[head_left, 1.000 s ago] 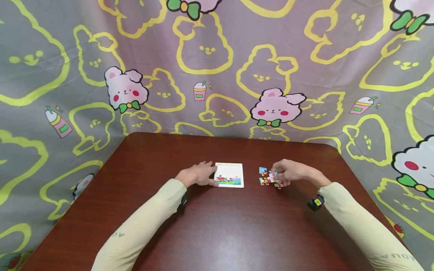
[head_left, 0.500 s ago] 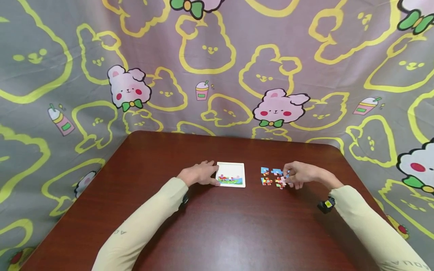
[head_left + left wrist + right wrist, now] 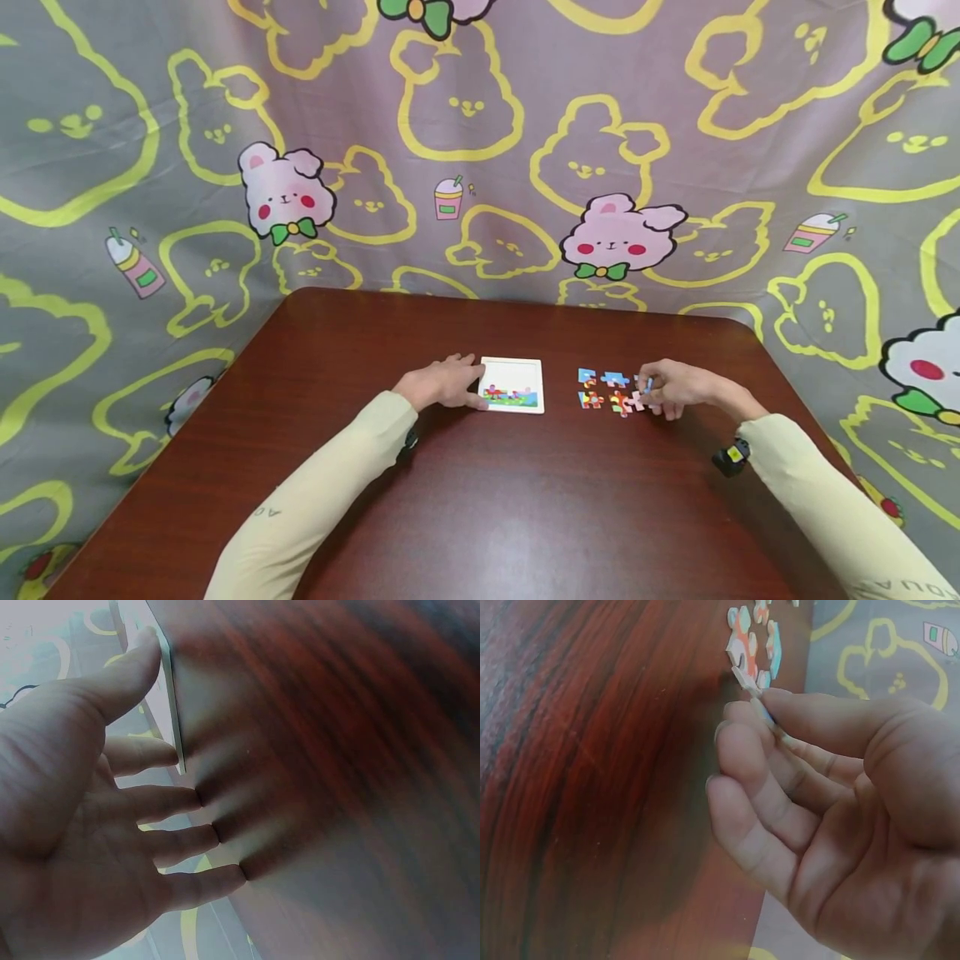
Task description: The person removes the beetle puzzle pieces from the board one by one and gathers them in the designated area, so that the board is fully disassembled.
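Note:
My left hand [image 3: 446, 382] rests on the table at the left side of a square white puzzle tray [image 3: 513, 375], thumb and forefinger against its edge. In the left wrist view its fingers are spread and nearly straight, the fingertips on the wood. The tray shows a colourful strip along its lower part and a white area above. To the right, my right hand [image 3: 675, 387] pinches a small jigsaw piece [image 3: 764, 712] between thumb and forefinger. Next to these fingers lie several jigsaw pieces [image 3: 591, 400] in two rough rows; my hand hides part of the group.
The brown wooden table [image 3: 480, 500] stretches toward me in front of both hands. Behind it hangs a grey curtain [image 3: 495, 183] with a rabbit pattern. A strip of bare wood separates the tray from the pieces.
My right hand has moved rightward along the jigsaw pieces, uncovering more of those on the left. My left hand stays at the tray's edge. The head view has shifted slightly.

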Tool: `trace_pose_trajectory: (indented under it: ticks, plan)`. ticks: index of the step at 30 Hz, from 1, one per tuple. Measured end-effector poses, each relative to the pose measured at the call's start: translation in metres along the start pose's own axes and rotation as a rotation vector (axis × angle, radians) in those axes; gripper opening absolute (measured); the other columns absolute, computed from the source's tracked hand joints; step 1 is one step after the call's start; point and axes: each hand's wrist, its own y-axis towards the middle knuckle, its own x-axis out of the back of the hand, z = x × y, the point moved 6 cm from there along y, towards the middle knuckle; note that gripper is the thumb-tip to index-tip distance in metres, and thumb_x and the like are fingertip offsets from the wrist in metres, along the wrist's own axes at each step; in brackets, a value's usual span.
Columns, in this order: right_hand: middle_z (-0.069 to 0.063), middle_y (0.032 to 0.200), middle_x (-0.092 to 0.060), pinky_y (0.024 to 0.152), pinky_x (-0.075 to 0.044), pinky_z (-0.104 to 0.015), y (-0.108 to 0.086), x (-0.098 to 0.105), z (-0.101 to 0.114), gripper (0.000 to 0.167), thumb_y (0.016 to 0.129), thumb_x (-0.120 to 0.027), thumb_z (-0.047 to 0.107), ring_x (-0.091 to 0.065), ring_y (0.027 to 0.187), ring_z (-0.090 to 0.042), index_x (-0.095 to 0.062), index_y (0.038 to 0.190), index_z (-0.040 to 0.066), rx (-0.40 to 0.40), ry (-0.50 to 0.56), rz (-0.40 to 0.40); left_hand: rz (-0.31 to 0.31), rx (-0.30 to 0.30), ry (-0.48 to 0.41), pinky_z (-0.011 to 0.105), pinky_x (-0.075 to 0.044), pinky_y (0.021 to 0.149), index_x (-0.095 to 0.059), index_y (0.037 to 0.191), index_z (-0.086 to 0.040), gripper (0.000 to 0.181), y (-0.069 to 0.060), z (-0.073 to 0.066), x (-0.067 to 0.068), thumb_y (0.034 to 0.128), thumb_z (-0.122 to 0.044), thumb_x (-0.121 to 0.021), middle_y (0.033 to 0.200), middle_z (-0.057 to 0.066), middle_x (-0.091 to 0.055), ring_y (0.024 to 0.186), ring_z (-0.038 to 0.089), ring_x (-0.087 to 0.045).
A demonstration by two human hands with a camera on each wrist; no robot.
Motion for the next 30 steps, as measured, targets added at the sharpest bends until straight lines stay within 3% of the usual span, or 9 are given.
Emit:
trace_pose_trajectory:
  ticks: [12,16,22,25,30]
  plan:
    - [-0.01,0.073,-0.064,0.047,-0.051,-0.029,-0.006,-0.002,-0.016,0.021,0.1,-0.07,0.013,-0.058,0.05,-0.015,-0.053,0.102,0.001,-0.103,0.032,0.025,0.002,-0.007,0.0,0.06,-0.027,0.124,-0.041,0.159,-0.013,0.073,0.0,-0.001,0.0,0.1008,-0.051,-0.064,0.171,0.019,-0.023,0.159,0.041,-0.018]
    - [-0.01,0.072,-0.064,0.047,-0.052,-0.029,-0.007,-0.002,-0.015,0.026,0.1,-0.07,0.015,-0.059,0.049,-0.015,-0.05,0.106,0.0,-0.141,-0.001,0.021,0.005,-0.008,0.007,0.059,-0.027,0.124,-0.04,0.16,-0.013,0.075,0.0,0.0,0.0,0.1007,-0.052,-0.064,0.171,0.019,-0.023,0.159,0.041,-0.018]
    - [-0.007,0.07,-0.061,0.046,-0.053,-0.028,-0.002,0.001,-0.007,0.026,0.099,-0.072,0.018,-0.06,0.048,-0.015,-0.05,0.099,0.004,-0.171,-0.126,0.014,0.006,0.002,0.008,0.06,-0.027,0.124,-0.039,0.16,-0.014,0.075,0.002,0.002,0.001,0.1008,-0.052,-0.064,0.171,0.019,-0.023,0.159,0.041,-0.019]
    - [-0.007,0.07,-0.06,0.045,-0.053,-0.028,0.0,0.003,0.001,0.027,0.098,-0.074,0.018,-0.06,0.048,-0.016,-0.051,0.1,0.005,-0.153,-0.181,0.011,0.004,0.007,0.012,0.059,-0.027,0.124,-0.04,0.16,-0.014,0.075,0.001,0.002,0.002,0.1008,-0.052,-0.063,0.171,0.018,-0.023,0.159,0.041,-0.019]
    - [-0.008,0.071,-0.066,0.047,-0.051,-0.028,0.006,0.004,0.018,0.021,0.1,-0.07,0.016,-0.06,0.051,-0.017,-0.055,0.104,0.003,-0.086,-0.167,-0.006,0.005,-0.007,0.001,0.061,-0.029,0.123,-0.039,0.161,-0.013,0.075,0.001,-0.001,0.003,0.101,-0.051,-0.064,0.171,0.02,-0.023,0.158,0.042,-0.02]
